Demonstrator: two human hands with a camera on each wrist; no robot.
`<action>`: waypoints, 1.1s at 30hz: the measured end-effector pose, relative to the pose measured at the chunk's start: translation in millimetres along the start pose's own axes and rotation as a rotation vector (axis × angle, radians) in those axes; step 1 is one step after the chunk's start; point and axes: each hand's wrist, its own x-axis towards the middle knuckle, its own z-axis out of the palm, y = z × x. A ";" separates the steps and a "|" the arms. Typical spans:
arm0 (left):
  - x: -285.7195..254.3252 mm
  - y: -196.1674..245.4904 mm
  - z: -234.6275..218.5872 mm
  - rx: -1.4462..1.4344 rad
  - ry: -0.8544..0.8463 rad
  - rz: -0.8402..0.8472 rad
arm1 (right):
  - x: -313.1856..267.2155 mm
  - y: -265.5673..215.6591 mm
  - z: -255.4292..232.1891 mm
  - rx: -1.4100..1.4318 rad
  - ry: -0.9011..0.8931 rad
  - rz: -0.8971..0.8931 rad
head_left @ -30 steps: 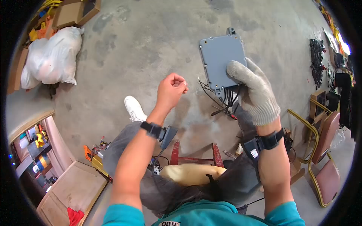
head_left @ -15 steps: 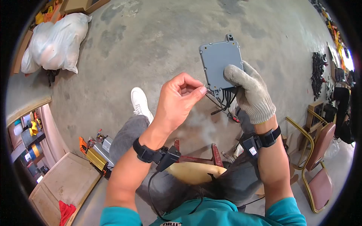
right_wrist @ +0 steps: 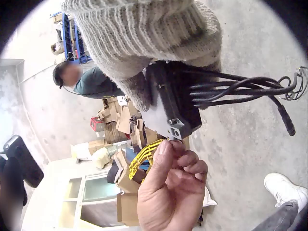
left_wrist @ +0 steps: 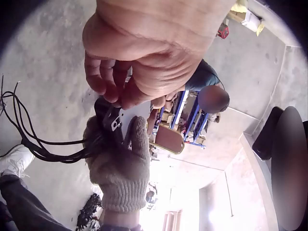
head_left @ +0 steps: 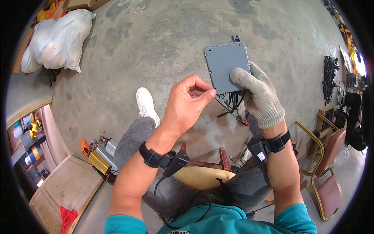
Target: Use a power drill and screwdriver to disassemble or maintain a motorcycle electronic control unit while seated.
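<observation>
My gloved right hand [head_left: 261, 97] grips a flat grey box [head_left: 225, 58] by its lower right side, thumb across the lid. Small screws line the box's edge, and a mounting tab [right_wrist: 177, 129] sticks out at its lower end. Black cables [right_wrist: 240, 89] hang from that end, some with bare thin wires at the tips. My bare left hand [head_left: 187, 102] is at the lower left corner of the box. Its thumb and forefinger pinch a small metal piece beside the tab, mostly hidden by the fingertips; I cannot tell its kind.
Below the box, a red-handled tool [head_left: 243, 121] lies near my right leg. A red metal frame [head_left: 224, 159] stands between my legs. To the right is a pink chair [head_left: 329, 193]; to the left, a white plastic bag [head_left: 58, 41] and a gold device [head_left: 98, 162]. Another person [right_wrist: 86, 79] appears behind.
My left hand has moved right and up to the box's lower left corner, fingertips now against it. The right hand still holds the box, shifted slightly down and left.
</observation>
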 end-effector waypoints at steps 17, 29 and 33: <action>5.2 7.8 -9.5 -0.258 -0.180 -0.179 | -6.4 -6.5 -2.5 0.059 -0.096 0.038; 8.5 1.7 -13.0 -0.278 -0.232 -0.138 | -8.7 -9.8 -1.5 0.184 -0.100 0.152; 8.7 0.5 -12.6 -0.290 -0.236 -0.132 | -8.7 -8.5 -3.4 0.186 -0.123 0.141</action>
